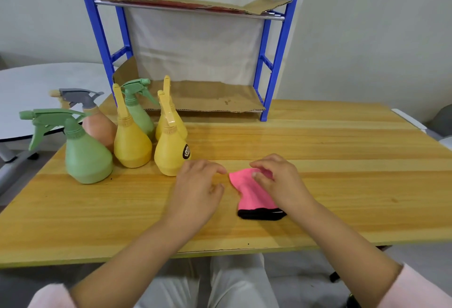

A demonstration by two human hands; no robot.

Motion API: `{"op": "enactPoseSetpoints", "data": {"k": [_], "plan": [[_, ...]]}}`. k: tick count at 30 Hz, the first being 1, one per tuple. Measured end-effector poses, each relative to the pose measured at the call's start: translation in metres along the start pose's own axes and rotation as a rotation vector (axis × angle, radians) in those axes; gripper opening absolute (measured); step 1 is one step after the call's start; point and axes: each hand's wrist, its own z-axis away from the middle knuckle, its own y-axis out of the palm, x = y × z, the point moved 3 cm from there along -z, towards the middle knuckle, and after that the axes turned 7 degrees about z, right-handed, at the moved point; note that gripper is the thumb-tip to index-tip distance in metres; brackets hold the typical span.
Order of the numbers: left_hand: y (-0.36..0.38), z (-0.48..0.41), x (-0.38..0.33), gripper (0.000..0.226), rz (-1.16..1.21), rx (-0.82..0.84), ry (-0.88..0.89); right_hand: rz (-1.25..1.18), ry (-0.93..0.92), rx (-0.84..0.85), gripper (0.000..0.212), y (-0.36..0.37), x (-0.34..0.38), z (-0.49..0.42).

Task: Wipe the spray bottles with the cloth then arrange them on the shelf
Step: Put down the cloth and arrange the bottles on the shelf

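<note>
Our pale trousers (234,283) fill the bottom edge, under the near rim of the wooden table (342,160). Above them our right hand (281,180) pinches the pink cloth (249,192), which lies flat at the table's centre; our left hand (198,185) rests loose and holds nothing, just at nine o'clock of the cloth. At ten o'clock six spray bottles (132,141) stand clustered: green, peach and yellow. At twelve o'clock the blue shelf (281,38), lined with cardboard (208,99), stands against a grey wall (367,26). A white round table (36,92) sits far left.
</note>
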Motion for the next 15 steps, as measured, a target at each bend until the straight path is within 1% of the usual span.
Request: {"op": "enactPoseSetpoints", "data": {"k": [2, 5, 7, 9, 10, 11, 13, 14, 15], "plan": [[0.010, -0.006, -0.006, 0.035, -0.055, 0.105, 0.023, -0.052, 0.020, -0.049, 0.031, -0.004, -0.005, 0.001], [0.027, -0.025, -0.014, 0.053, -0.077, 0.215, 0.032, -0.197, 0.020, -0.112, 0.044, -0.012, -0.008, 0.005], [0.039, -0.041, -0.021, 0.064, -0.027, 0.326, 0.040, -0.288, 0.002, -0.147, 0.053, -0.019, -0.009, 0.009], [0.049, -0.056, -0.025, 0.070, 0.067, 0.500, -0.042, -0.353, -0.005, -0.193, 0.059, -0.028, -0.014, 0.013], [0.053, -0.061, -0.027, 0.065, 0.113, 0.569, -0.083, -0.377, 0.004, -0.211, 0.061, -0.033, -0.017, 0.015], [0.054, -0.065, -0.032, 0.053, 0.171, 0.612, -0.110, -0.382, 0.016, -0.228, 0.060, -0.038, -0.022, 0.018], [0.058, -0.069, -0.044, 0.025, 0.336, 0.622, -0.118, -0.328, 0.064, -0.243, 0.061, -0.050, -0.035, 0.023], [0.060, -0.070, -0.052, 0.021, 0.391, 0.608, -0.099, -0.296, 0.110, -0.233, 0.065, -0.056, -0.043, 0.026], [0.062, -0.071, -0.063, 0.023, 0.425, 0.587, -0.066, -0.275, 0.166, -0.210, 0.069, -0.062, -0.052, 0.028]]}}
